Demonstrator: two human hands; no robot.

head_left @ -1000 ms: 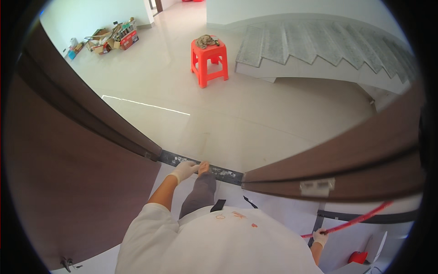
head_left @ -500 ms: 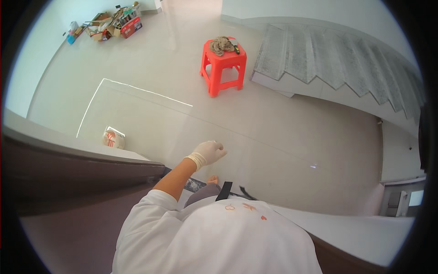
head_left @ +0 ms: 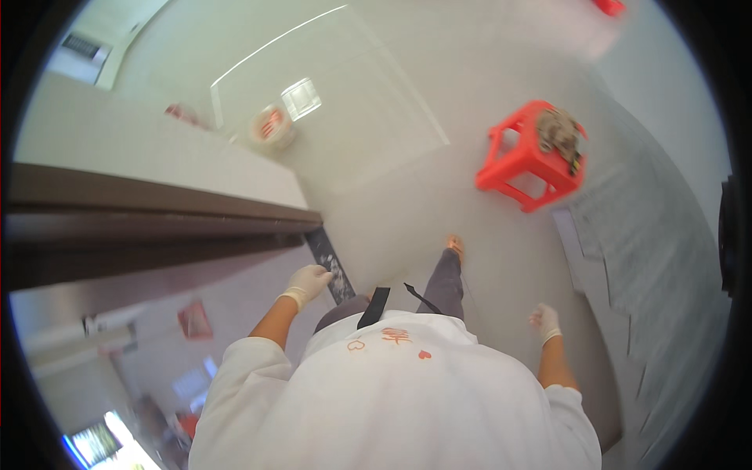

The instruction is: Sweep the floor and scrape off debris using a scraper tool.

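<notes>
Pale, red-marked bucket [head_left: 273,130], contents unclear; left hand [head_left: 311,281] and right hand [head_left: 545,321] both loosely curled

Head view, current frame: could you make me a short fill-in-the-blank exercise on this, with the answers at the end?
1. The person's left hand and right hand both wear pale, thin ____.
2. The crumpled brown cloth lies on top of the red plastic ____.
3. Of the two hands, the ____ one is nearer the dark, white-flecked door sill.
4. The grey staircase runs along the picture's ____ side.

Missing words: gloves; stool; left; right.
</notes>
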